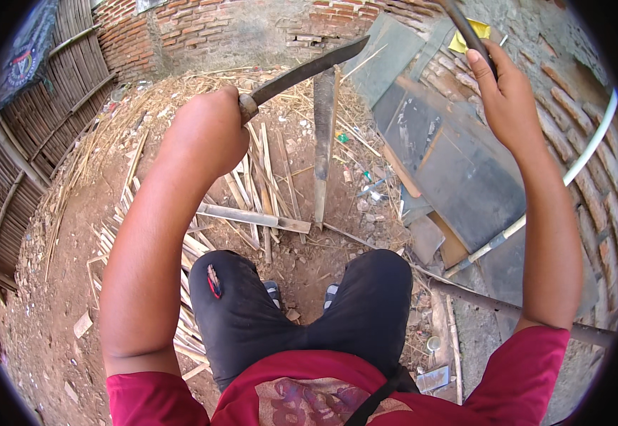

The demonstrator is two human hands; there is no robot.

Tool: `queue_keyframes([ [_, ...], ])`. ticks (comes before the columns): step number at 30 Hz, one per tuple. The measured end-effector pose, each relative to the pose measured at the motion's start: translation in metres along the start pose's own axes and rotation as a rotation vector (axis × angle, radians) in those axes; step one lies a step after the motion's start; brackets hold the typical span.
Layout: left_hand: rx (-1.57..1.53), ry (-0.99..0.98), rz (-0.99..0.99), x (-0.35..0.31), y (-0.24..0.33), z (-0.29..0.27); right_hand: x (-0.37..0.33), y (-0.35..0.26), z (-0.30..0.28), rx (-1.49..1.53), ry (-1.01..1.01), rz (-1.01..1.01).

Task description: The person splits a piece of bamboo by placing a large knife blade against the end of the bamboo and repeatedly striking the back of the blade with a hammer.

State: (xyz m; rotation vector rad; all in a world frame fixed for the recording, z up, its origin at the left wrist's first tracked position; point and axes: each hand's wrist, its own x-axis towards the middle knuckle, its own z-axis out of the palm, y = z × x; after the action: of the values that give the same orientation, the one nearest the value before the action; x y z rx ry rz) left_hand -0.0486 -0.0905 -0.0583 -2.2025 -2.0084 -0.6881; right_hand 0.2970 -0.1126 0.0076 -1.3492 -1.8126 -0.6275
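Note:
My left hand (pixel 211 131) is closed round the wooden handle of a machete (pixel 302 73). The dark blade points away to the right, crossing the top of an upright split bamboo piece (pixel 323 135); I cannot tell how deep it sits there. My right hand (pixel 504 92), raised higher on the right, grips a dark rod (pixel 458 18) that runs out past the top edge. The bamboo's lower end meets the ground between my feet and the wall, close to a flat bamboo strip (pixel 252 216) lying crosswise.
Many split bamboo strips (pixel 135 199) lie left of my legs. Dark flat panels (pixel 465 184) lean at the right near a brick wall (pixel 273 28) and a pale pipe (pixel 593 142). A woven bamboo fence (pixel 46 121) stands left. Straw and litter cover the dirt.

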Motion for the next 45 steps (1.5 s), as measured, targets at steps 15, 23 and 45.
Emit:
queue_keyframes([
  [15,0.026,0.026,0.047,-0.001,0.001,0.005,-0.006,-0.006,0.025,-0.131,-0.255,-0.16],
  [23,0.025,-0.06,0.031,-0.006,0.006,0.0,-0.003,0.023,0.026,-0.063,0.079,-0.212],
  [45,-0.006,-0.066,0.013,-0.009,-0.004,0.008,-0.009,0.006,0.024,-0.109,-0.172,-0.117],
])
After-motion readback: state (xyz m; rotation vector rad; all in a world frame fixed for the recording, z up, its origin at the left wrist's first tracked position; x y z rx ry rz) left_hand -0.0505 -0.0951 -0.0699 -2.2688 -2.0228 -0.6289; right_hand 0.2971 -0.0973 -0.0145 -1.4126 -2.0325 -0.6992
